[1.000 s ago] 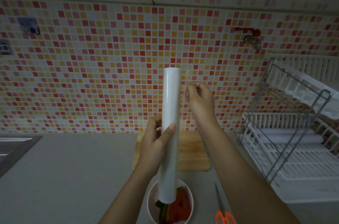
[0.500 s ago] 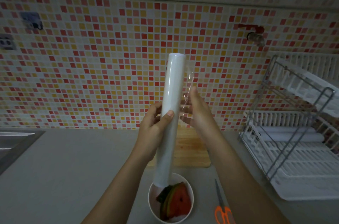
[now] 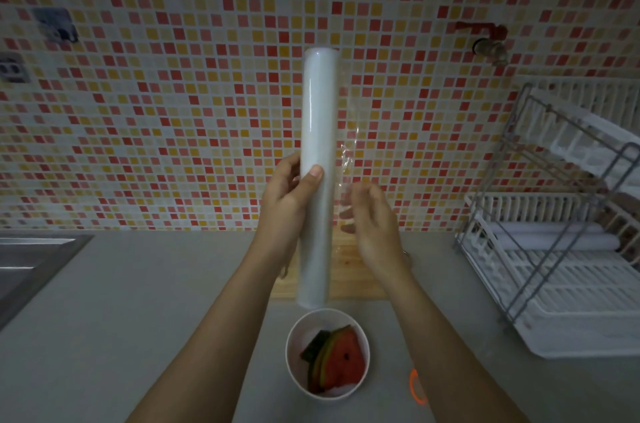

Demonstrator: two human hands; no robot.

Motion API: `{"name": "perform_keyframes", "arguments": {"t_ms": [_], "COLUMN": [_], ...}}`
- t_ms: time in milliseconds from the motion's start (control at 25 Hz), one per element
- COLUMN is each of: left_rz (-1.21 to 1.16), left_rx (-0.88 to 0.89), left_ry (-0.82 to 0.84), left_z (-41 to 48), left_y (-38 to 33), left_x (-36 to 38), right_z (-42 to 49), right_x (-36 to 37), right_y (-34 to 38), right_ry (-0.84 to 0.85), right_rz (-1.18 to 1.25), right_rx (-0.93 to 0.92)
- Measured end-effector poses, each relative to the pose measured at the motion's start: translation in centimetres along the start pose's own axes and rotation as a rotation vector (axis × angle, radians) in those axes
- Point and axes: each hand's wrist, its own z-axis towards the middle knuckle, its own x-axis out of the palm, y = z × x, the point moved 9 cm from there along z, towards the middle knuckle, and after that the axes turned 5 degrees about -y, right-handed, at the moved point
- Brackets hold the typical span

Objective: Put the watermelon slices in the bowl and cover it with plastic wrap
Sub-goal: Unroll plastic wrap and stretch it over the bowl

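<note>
**Clear film peeled rightward from an upright roll**

White plastic wrap roll (image 3: pixel 317 177) is held upright at frame centre, long axis vertical, by the left hand (image 3: pixel 289 194) closed around it. The loose film edge (image 3: pixel 348 159) lies just right of the roll, pinched in the blurred right hand (image 3: pixel 372 215). Below, the watermelon slices (image 3: pixel 337 358) sit in the white bowl (image 3: pixel 294 339), uncovered, on the bench (image 3: pixel 138 301).

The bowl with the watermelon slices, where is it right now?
In the head view, the bowl sits low and centre on the grey counter, between the forearms, just in front of the wooden cutting board and below the upright plastic wrap roll.
</note>
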Motion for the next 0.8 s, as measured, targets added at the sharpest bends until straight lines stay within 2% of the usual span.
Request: {"name": "perform_keyframes", "arguments": {"t_ms": [120,200,280,360,440,560,640,720,800], "left_rz": [0.009,-0.019,-0.033,-0.036,-0.041,-0.05,-0.083,-0.102,-0.1], "left_rx": [0.006,0.007,0.019,0.029,0.029,0.019,0.01,0.003,-0.001], "left_ry": [0.013,0.033,0.036,0.018,0.003,0.014,0.018,0.014,0.01], "left_z": [0.7,1.1,1.3,1.5,1.7,2.0,2.0,2.0,2.1], "left_y": [-0.7,-1.0,-1.3,-1.4,-1.4,-1.6,-1.6,-1.7,-1.7], "left_x": [0.3,0.6,0.7,0.6,0.4,0.6,0.7,0.7,0.7], "right_z": [-1.2,-0.5,-0.3,-1.2,-2.7,-3.3,-3.1,-3.4,-4.2], "right_x": [-0.6,-1.7,-1.8,-0.6,0.6,0.0,-1.0,-0.8,0.4], "right_y": [0.5,0.0,-1.2,-2.6,-2.9,-2.6,-3.5,-5.0,-5.1], "right_ry": [-0.102,-0.174,-0.122,0.015,0.112,0.034,-0.039,0.001,0.13], "right_rz": [-0.195,-0.176,-0.033,0.072,0.019,-0.123,-0.073,0.061,0.066], "right_rx": [-0.211,-0.179,-0.082,0.017,-0.031,-0.138,-0.071,0.063,0.049]}}
